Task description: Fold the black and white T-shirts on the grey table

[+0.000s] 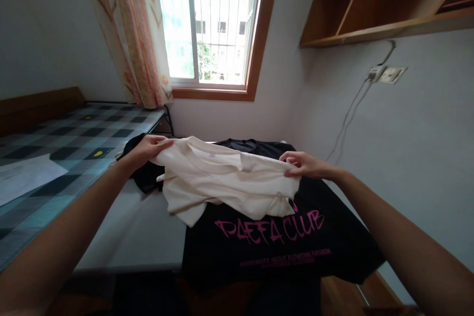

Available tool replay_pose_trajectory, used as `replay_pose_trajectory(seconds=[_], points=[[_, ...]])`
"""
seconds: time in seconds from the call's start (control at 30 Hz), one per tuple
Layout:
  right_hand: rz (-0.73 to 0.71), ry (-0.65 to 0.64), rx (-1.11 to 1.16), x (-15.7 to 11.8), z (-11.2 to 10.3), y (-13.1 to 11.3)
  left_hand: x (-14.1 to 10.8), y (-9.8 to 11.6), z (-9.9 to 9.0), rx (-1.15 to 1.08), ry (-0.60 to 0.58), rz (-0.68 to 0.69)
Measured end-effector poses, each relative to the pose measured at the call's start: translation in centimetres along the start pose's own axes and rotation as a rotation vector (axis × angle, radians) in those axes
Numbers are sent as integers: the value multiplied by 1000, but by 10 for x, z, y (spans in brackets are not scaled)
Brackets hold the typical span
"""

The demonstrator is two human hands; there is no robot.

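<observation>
Left hand (150, 148) and right hand (301, 164) pinched the wrinkled cream cloth shirt (229, 182); snagging could drag the black, pink-lettered cloth T-shirt (259, 256) (it overhung) off the white table's (118, 237) near edge.

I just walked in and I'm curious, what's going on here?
A person's left hand and right hand hold a white garment near opposite ends of its upper edge. It hangs, loosely creased, over a printed black shirt, which lies spread on a white table.
</observation>
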State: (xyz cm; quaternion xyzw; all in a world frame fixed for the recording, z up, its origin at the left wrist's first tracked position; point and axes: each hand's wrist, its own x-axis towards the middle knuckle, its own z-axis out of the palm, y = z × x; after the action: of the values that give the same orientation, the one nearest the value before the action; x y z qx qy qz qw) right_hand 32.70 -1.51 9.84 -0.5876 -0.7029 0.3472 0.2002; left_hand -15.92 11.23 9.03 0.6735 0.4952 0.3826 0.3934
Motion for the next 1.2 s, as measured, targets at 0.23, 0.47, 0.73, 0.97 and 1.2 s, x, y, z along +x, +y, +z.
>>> replay_pose_trajectory(seconds=[0.23, 0.47, 0.73, 0.97, 1.2], points=[[32, 223, -548, -2, -7, 25, -15, -30, -8, 4, -505, -203], [-34, 727, -679, -6, -29, 20, -17, -31, -4, 132, -335, -50], [-343, 1336, -435, -7, -66, -41, 7, 16, 4, 38, 800, 493], [114, 340, -105, -15, -50, 13, -21, -37, -25, 138, -4, 98], [192, 12, -57, -37, -35, 45, -47, -45, -38, 123, -576, -173]])
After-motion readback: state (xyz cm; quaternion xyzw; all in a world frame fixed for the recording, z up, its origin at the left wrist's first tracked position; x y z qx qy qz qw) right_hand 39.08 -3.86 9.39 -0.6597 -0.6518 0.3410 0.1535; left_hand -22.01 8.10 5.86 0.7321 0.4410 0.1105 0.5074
